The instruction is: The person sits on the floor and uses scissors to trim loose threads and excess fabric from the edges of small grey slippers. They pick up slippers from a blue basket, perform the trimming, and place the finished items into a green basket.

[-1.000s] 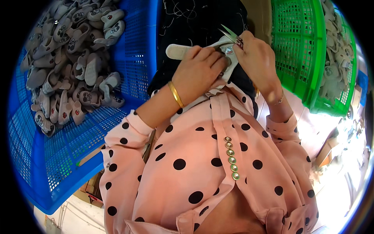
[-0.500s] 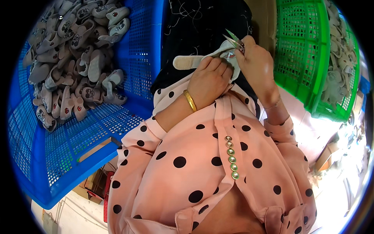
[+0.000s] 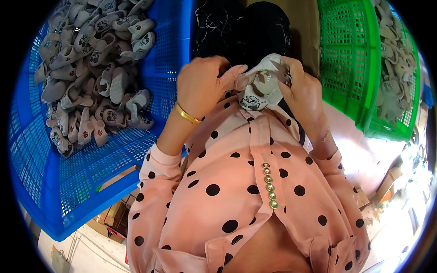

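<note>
Over the lap (image 3: pixel 266 32), the pale shoe (image 3: pixel 268 88) lay printed end toward the blouse (image 3: pixel 236 170), the right hand (image 3: pixel 304 88) pinching its right edge, the left hand (image 3: pixel 200 86) touching opposite, fingers' grip unclear.

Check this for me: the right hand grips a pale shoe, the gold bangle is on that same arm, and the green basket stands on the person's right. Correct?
Not the bangle: the head view shows the gold bangle on the wrist of the left hand. The rest holds.
</note>
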`<state>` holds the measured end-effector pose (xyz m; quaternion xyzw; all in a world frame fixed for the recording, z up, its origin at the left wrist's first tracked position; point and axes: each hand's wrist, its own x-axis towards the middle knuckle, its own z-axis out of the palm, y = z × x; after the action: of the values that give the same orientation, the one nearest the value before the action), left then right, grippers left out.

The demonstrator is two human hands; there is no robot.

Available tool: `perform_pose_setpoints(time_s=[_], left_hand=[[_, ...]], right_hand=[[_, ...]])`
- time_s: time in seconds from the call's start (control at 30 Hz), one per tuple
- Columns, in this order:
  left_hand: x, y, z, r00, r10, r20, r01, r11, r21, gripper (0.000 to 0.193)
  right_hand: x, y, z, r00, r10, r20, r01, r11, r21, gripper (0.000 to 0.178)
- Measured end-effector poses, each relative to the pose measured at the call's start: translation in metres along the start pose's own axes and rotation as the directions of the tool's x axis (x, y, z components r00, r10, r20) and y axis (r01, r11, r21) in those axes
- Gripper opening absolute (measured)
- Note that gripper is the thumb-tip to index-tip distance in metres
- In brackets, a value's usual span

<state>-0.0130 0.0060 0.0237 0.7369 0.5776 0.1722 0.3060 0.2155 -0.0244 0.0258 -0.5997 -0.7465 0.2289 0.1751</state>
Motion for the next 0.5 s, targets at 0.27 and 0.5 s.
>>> perform_pose_setpoints(time_s=[0.27, 0.5], left_hand=[[0.054, -0.021, -0.029, 0.891, 0.304, -0.337, -0.024, 0.773, 0.633, 0.025], [0.027, 0.033, -0.020, 0.800, 0.594, 0.092, -0.596, 0.765, 0.246, 0.015]], right_hand=[[-0.012, 0.009, 0.000, 0.958, 0.225, -0.177, -0.206, 0.971, 0.118, 0.029], [-0.003, -0.005, 0.002, 0.949, 0.315, -0.029, -0.312, 0.947, 0.079, 0.020]])
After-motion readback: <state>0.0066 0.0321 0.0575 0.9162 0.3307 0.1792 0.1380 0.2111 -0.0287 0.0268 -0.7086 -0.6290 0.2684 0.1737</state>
